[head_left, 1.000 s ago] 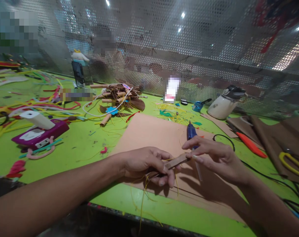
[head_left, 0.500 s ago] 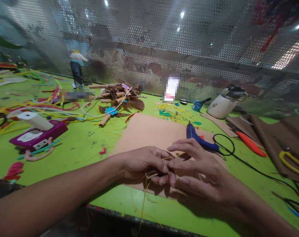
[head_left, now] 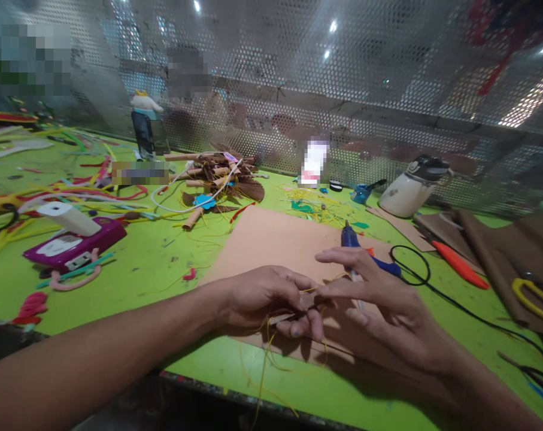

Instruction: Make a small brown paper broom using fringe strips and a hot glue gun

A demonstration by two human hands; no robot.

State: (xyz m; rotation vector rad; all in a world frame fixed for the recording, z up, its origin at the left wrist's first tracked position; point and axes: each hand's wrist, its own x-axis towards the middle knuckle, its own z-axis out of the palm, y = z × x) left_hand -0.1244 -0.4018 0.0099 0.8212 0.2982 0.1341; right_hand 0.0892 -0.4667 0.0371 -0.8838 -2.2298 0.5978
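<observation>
My left hand [head_left: 262, 299] is closed on a small brown paper piece [head_left: 309, 299], pinched between thumb and fingers above the table's front edge. Thin yellow strings [head_left: 263, 371] trail from it down over that edge. Beside it, my right hand [head_left: 392, 311] has its fingers spread; one fingertip is at the piece's right end, and I cannot tell whether it touches. Under both hands lies a tan sheet [head_left: 271, 239]. A blue glue gun [head_left: 351, 236] rests on the sheet's right side, partly hidden behind my right hand.
A pile of brown paper rolls [head_left: 217, 173] lies at the back. On the left are a purple power strip [head_left: 78, 245] and tangled coloured strips. To the right stand a white kettle-like jug [head_left: 403, 191], an orange-handled tool [head_left: 460, 263], yellow-handled scissors [head_left: 531, 305] and a black cable [head_left: 460, 308].
My right hand has drawn back to the right, its fingers spreading away from the brown paper piece. My left hand keeps its hold on the piece. The view has shifted slightly.
</observation>
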